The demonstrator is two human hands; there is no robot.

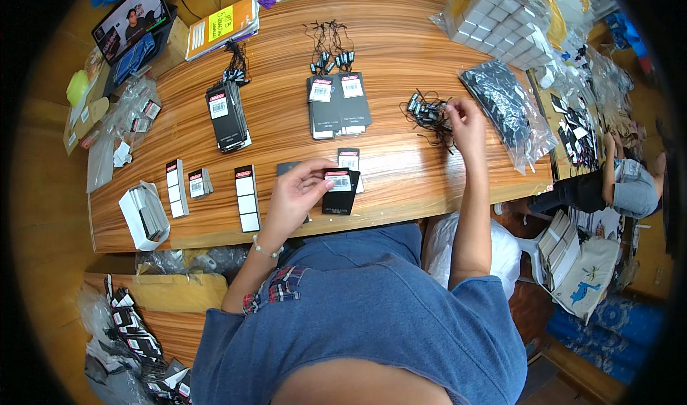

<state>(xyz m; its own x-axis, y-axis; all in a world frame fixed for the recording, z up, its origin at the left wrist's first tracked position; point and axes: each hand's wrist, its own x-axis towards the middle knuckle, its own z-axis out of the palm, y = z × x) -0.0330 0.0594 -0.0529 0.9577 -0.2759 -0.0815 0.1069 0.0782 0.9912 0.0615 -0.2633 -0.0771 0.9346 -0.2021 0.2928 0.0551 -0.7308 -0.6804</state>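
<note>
My left hand (297, 190) is closed on the edge of a black card tag (338, 199) with a white barcode label, held at the table's near edge. Another dark card fans out behind it. Just beyond lies a labelled card (348, 159), and a dark card (288, 169) is partly hidden by my left hand. Over to the right, the fingertips of my right hand (466, 122) are pinched at the edge of a tangled pile of black cords (427, 113) with small shiny ends. A cord seems to be between them, though the fingers partly cover it.
Stacks of corded black tags (227, 119) and grey tags (338, 108) lie farther back. Label strips (247, 197) and a white box of cards (143, 215) are at left. A plastic bag of black items (504, 108) lies at right, near wrapped white boxes (494, 22). Another person (633, 187) sits beyond.
</note>
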